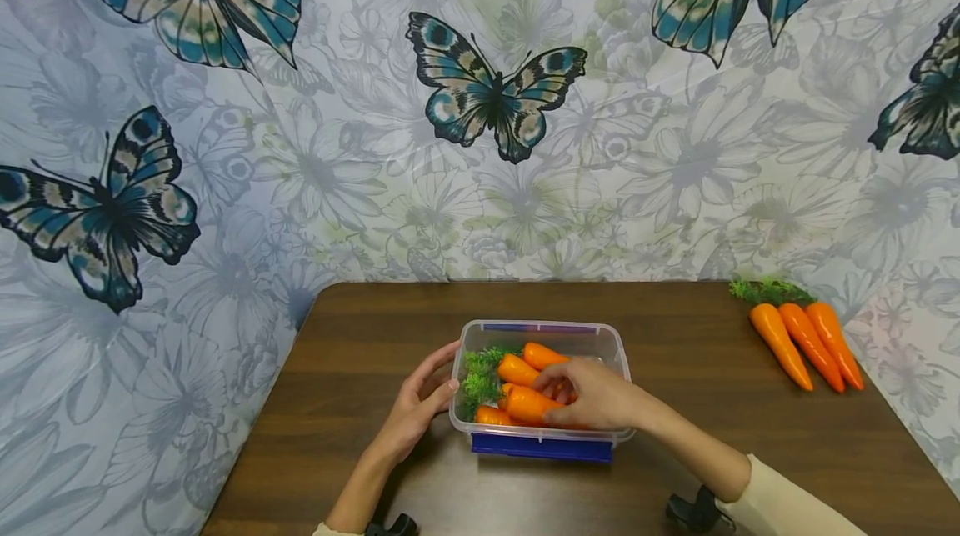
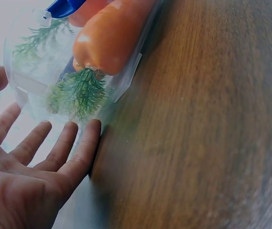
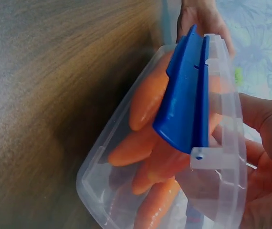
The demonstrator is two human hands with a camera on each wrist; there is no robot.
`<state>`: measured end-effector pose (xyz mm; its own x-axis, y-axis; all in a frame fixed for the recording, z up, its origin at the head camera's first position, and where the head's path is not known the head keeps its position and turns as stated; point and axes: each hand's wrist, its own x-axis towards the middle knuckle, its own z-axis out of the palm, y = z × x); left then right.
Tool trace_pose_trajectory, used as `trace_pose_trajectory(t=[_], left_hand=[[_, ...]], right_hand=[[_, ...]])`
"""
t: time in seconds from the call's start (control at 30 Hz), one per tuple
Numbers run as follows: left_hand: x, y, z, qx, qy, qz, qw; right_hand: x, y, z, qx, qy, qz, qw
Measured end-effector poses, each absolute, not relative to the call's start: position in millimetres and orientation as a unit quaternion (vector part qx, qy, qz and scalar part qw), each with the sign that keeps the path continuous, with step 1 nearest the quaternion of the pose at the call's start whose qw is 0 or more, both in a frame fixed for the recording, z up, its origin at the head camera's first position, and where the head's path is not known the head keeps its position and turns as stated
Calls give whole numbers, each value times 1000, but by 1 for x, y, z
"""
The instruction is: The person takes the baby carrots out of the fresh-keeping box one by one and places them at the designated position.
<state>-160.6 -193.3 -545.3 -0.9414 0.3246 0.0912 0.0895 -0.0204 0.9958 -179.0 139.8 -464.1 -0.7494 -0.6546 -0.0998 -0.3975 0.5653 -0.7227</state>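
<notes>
A clear plastic container [image 1: 617,353] with blue clip flaps stands on the table, several orange toy carrots [image 1: 517,370] with green tops inside it. The green tops [image 1: 480,382] lie toward its left end. My right hand [image 1: 592,394] reaches in over the right side, thumb and fingers around the tapered part of an upper carrot [image 1: 531,406]; its fingertips are partly hidden. Through the clear wall in the right wrist view, carrot tips [image 3: 148,105] point toward the camera. My left hand [image 1: 412,407] rests against the container's left end, fingers spread and nearly straight in the left wrist view.
Three more carrots [image 1: 806,344] with green tops lie side by side at the table's back right. The brown wooden table [image 1: 360,319] ends against a butterfly-patterned cloth [image 1: 495,211]. A blue flap [image 1: 542,447] hangs down the container's near side.
</notes>
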Motion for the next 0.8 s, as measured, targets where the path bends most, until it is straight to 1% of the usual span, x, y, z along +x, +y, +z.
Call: trace_pose_trajectory(t=[0.2,0.53,0.8], left_hand=[[-160,-192,-543,146,696,699,80],[-159,-191,-544,144,696,699,79],[-160,-191,-543,146,691,704,78]], right_hand=[[-179,144,-461,-300,871,-367,130],[-177,152,-456,-248,870,-411,109],[-179,160,-442,-235,877,-411,80]])
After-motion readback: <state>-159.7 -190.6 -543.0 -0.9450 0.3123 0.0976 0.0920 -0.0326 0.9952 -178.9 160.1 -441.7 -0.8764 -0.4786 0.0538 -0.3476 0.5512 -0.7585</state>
